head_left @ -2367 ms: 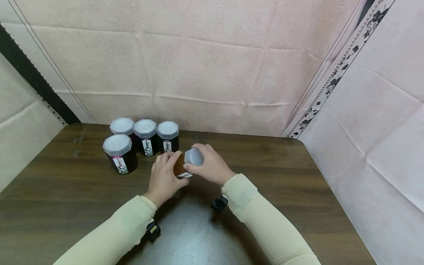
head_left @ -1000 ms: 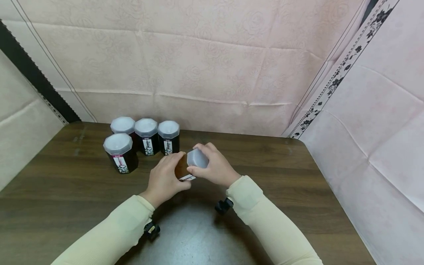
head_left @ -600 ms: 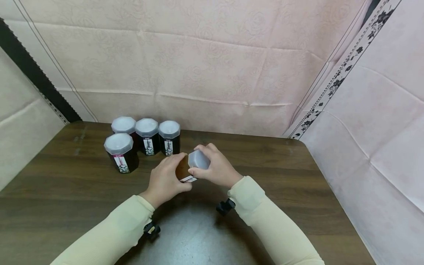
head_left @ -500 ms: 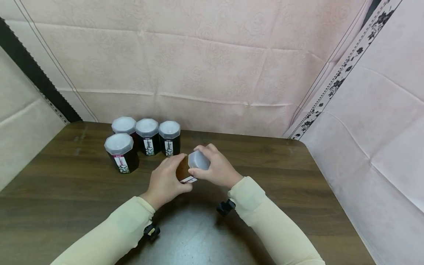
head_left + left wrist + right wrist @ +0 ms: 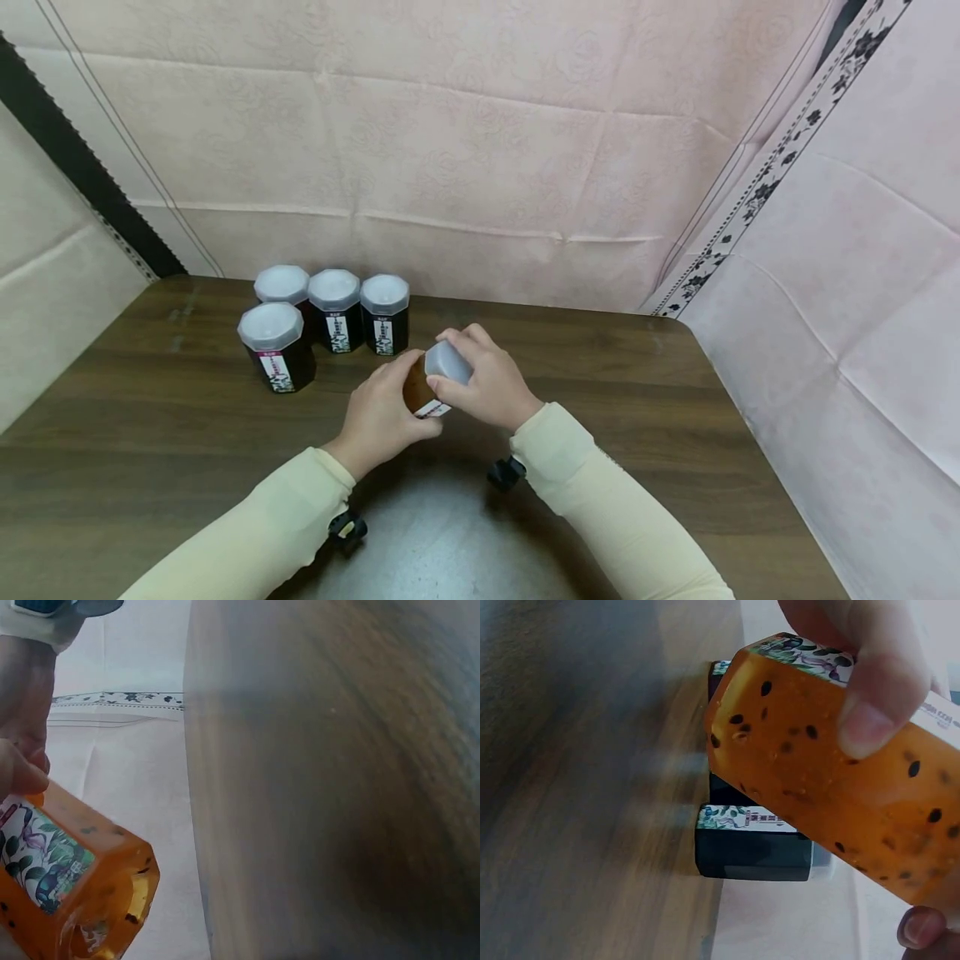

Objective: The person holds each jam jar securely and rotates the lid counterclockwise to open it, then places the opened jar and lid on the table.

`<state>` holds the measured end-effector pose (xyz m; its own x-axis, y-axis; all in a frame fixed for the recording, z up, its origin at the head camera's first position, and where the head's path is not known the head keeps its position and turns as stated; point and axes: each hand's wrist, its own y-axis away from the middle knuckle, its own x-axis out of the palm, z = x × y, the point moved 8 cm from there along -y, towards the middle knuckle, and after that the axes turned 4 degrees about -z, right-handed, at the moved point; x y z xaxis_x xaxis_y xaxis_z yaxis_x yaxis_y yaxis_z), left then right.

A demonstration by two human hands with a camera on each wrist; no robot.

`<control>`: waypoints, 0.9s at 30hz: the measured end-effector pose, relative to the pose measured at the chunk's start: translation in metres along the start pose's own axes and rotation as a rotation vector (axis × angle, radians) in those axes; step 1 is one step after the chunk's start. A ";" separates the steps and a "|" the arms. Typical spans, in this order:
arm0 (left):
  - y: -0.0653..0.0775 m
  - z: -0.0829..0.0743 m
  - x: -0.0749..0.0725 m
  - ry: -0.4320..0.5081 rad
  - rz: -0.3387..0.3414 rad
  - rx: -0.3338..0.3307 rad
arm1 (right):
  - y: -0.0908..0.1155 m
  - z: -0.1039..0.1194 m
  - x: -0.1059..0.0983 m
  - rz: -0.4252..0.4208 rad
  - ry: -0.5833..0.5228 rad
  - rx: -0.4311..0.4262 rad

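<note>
Tilted above the table between my hands is an orange, many-sided jar [image 5: 417, 390] with dark seeds inside. In the right wrist view the jar [image 5: 780, 742] shows a patterned label, with a thumb pressed on its side. Around the body my left hand [image 5: 381, 417] curls its fingers and thumb. My right hand [image 5: 491, 379] grips the frosted lid [image 5: 447, 363], which is on the jar. In the left wrist view the jar's base [image 5: 112, 915] angles downward; its lid is out of sight there.
Several dark jars with frosted lids stand upright at the back left, including a front jar [image 5: 277, 350] and a right-hand jar [image 5: 386, 325]. The brown wooden table [image 5: 585, 375] is bounded by a pale cloth backdrop [image 5: 480, 167] behind and at the sides.
Over the earlier frames both hands and the orange jar have shifted slightly right and nearer the person. Both grips stay in place, the lid remains on, and the dark jars stand as before.
</note>
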<state>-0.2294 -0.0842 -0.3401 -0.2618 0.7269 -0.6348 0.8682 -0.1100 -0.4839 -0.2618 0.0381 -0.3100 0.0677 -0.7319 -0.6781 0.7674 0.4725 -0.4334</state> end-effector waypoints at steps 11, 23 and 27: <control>0.001 0.003 0.004 0.019 0.047 -0.007 | 0.004 0.003 -0.002 -0.057 0.004 -0.099; 0.002 0.007 0.009 0.253 0.208 -0.076 | 0.002 0.021 -0.010 0.007 0.035 -0.255; 0.002 0.005 0.009 0.286 0.233 -0.078 | 0.002 0.024 -0.013 0.036 0.053 -0.287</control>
<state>-0.2318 -0.0815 -0.3494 0.0653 0.8495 -0.5235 0.9231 -0.2507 -0.2916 -0.2459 0.0372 -0.2879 0.0519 -0.6891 -0.7228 0.5530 0.6225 -0.5537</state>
